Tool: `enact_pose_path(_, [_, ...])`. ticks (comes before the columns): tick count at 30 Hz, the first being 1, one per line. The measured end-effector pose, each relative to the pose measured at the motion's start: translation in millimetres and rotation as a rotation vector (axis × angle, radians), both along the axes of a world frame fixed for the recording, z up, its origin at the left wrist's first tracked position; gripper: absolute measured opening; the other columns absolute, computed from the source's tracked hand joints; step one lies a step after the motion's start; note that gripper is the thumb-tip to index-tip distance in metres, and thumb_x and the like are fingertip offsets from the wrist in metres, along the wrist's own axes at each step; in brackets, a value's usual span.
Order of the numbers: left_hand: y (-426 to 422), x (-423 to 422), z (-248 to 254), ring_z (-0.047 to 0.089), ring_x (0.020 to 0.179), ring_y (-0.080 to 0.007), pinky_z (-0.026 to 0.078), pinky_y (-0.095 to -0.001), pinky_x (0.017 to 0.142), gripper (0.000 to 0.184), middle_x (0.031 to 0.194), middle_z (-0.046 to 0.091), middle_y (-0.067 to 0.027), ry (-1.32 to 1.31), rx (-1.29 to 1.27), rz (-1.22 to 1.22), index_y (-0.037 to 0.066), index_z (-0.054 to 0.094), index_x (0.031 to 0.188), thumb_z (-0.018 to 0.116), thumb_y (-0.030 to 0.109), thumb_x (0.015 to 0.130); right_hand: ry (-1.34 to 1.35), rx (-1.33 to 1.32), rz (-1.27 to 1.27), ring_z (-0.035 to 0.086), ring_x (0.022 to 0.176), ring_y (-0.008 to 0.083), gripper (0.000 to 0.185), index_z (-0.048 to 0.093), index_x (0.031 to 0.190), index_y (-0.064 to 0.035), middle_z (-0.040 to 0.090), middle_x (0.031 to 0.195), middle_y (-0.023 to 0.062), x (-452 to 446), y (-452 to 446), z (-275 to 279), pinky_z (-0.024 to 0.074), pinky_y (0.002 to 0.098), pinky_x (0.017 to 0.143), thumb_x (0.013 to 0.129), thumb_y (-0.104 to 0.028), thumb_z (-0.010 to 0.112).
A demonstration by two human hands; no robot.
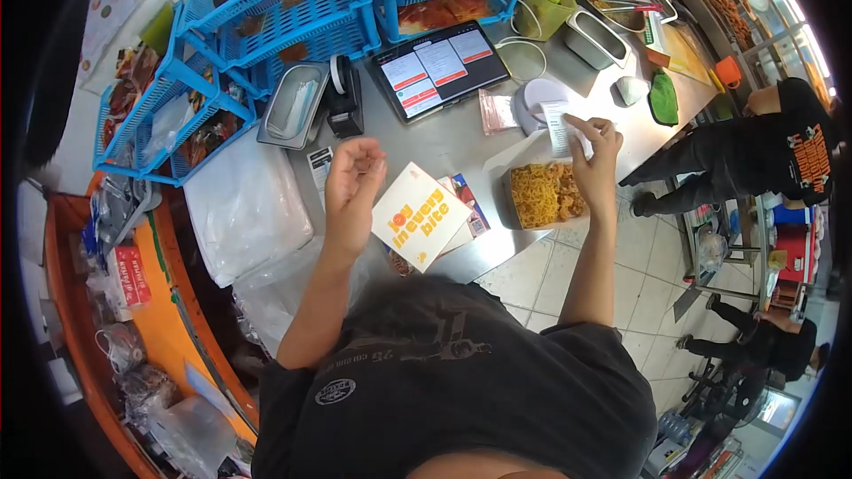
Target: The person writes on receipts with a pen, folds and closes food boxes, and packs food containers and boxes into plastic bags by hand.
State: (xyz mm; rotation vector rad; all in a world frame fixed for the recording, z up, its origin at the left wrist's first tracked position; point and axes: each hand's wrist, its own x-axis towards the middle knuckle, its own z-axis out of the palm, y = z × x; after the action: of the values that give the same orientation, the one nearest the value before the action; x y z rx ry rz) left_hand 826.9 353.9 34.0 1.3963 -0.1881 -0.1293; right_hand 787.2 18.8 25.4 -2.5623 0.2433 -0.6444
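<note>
My right hand (596,149) pinches a printed receipt (558,129) between thumb and fingers, over the back of an open takeaway box. Yellow noodles (540,195) fill that box, with browned pieces of food on their right side. My left hand (353,184) is raised over the steel table, its fingers loosely curled and nothing visible in them. Just right of it lies a white square card or box (421,215) with "you in every bite" in orange; I cannot tell which it is. Printed leaflets (470,204) stick out from under it.
A tablet (441,69) stands behind, beside a black device (343,98) and a metal tray (294,102). Blue baskets (293,22) stack up at the back left. Clear plastic bags (244,208) lie on the left. A person in black (785,142) stands at right; another is farther off.
</note>
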Motion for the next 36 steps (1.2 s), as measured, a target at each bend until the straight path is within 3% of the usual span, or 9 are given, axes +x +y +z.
enact_pose_path(3, [11.1, -6.4, -7.6, 0.048, 0.094, -0.0100, 0.041, -0.0248, 0.084, 0.021, 0.102, 0.053, -0.0038, 0.027, 0.038, 0.024, 0.003, 0.051, 0.111, 0.055, 0.007, 0.092, -0.144, -0.172, -0.009, 0.046, 0.110, 0.0267, 0.029, 0.071, 0.104, -0.0196, 0.058, 0.115, 0.0049, 1.4, 5.5, 0.3, 0.0288, 0.0428, 0.098, 0.080, -0.005, 0.065])
enact_pose_path(12, [44.8, -20.8, -15.9, 0.053, 0.089, -0.0101, 0.043, -0.0254, 0.082, 0.016, 0.094, 0.057, -0.0036, 0.051, 0.064, 0.059, 0.002, 0.052, 0.108, 0.053, 0.009, 0.093, 0.031, -0.258, 0.269, 0.052, 0.115, 0.0230, 0.013, 0.072, 0.084, -0.0125, 0.067, 0.076, 0.0004, 19.4, -11.8, 9.0, 0.0224, 0.0434, 0.095, 0.077, -0.005, 0.065])
enact_pose_path(16, [59.4, -26.3, -22.4, 0.053, 0.088, -0.0099, 0.043, -0.0249, 0.082, 0.016, 0.093, 0.057, -0.0037, 0.075, 0.065, 0.099, 0.002, 0.053, 0.108, 0.053, 0.009, 0.093, 0.162, -0.345, 0.290, 0.038, 0.132, 0.0273, 0.014, 0.072, 0.087, -0.0137, 0.070, 0.090, 0.0013, 23.1, -12.2, 24.5, 0.0160, 0.0554, 0.103, 0.078, -0.005, 0.065])
enact_pose_path(17, [62.6, -27.9, -24.3, 0.053, 0.089, -0.0099, 0.043, -0.0245, 0.082, 0.016, 0.093, 0.057, -0.0037, 0.087, 0.063, 0.112, 0.002, 0.053, 0.108, 0.053, 0.008, 0.093, 0.291, -0.341, 0.261, 0.028, 0.138, 0.0301, 0.024, 0.072, 0.098, -0.0164, 0.068, 0.109, 0.0018, 21.6, -4.3, 35.5, 0.0123, 0.0591, 0.105, 0.079, -0.004, 0.064])
enact_pose_path(21, [63.0, -39.9, -36.3, 0.054, 0.093, -0.0172, 0.042, -0.0299, 0.086, 0.029, 0.098, 0.058, -0.0060, -0.042, 0.313, 0.122, 0.002, 0.054, 0.109, 0.065, 0.010, 0.082, 0.037, -0.205, 0.384, 0.033, 0.135, 0.0340, 0.049, 0.062, 0.121, -0.0181, 0.057, 0.129, 0.0084, 32.2, 52.7, 72.7, 0.0180, 0.0546, 0.105, 0.079, 0.006, 0.057])
enact_pose_path(24, [35.8, -49.7, -24.7, 0.049, 0.108, -0.0286, 0.038, -0.0393, 0.095, 0.042, 0.115, 0.053, -0.0114, -0.421, 0.642, 0.034, 0.006, 0.058, 0.110, 0.072, 0.018, 0.072, -0.059, 0.112, 0.570, 0.047, 0.120, 0.0343, 0.047, 0.062, 0.121, -0.0139, 0.063, 0.115, 0.0120, 84.0, 105.7, 43.3, 0.0272, 0.0485, 0.102, 0.079, 0.005, 0.055])
enact_pose_path(26, [24.3, -53.4, -23.4, 0.043, 0.118, -0.0310, 0.034, -0.0419, 0.100, 0.044, 0.123, 0.050, -0.0126, -0.539, 0.779, -0.106, 0.007, 0.059, 0.111, 0.072, 0.021, 0.072, 0.088, -0.033, 0.521, 0.051, 0.103, 0.0337, 0.043, 0.062, 0.120, -0.0123, 0.063, 0.098, 0.0168, 131.1, 133.1, -6.2, 0.0350, 0.0445, 0.094, 0.079, -0.002, 0.055])
enact_pose_path(30, [24.5, -53.5, -30.7, 0.038, 0.126, -0.0319, 0.031, -0.0457, 0.103, 0.046, 0.130, 0.048, -0.0102, -0.574, 0.820, -0.177, 0.011, 0.062, 0.112, 0.074, 0.026, 0.070, 0.270, -0.281, 0.281, 0.047, 0.101, 0.0366, 0.044, 0.064, 0.118, -0.0170, 0.057, 0.103, 0.0192, 199.8, 159.4, -109.1, 0.0374, 0.0445, 0.087, 0.075, -0.011, 0.056])
enact_pose_path(36, [26.4, -55.1, -39.4, 0.037, 0.127, -0.0325, 0.030, -0.0447, 0.104, 0.049, 0.132, 0.046, -0.0106, -0.574, 0.803, -0.174, 0.012, 0.059, 0.116, 0.073, 0.031, 0.073, 0.293, -0.312, 0.190, 0.045, 0.103, 0.0365, 0.040, 0.069, 0.110, -0.0186, 0.054, 0.105, 0.0141, 180.2, 161.2, -124.1, 0.0352, 0.0455, 0.088, 0.072, -0.012, 0.057])
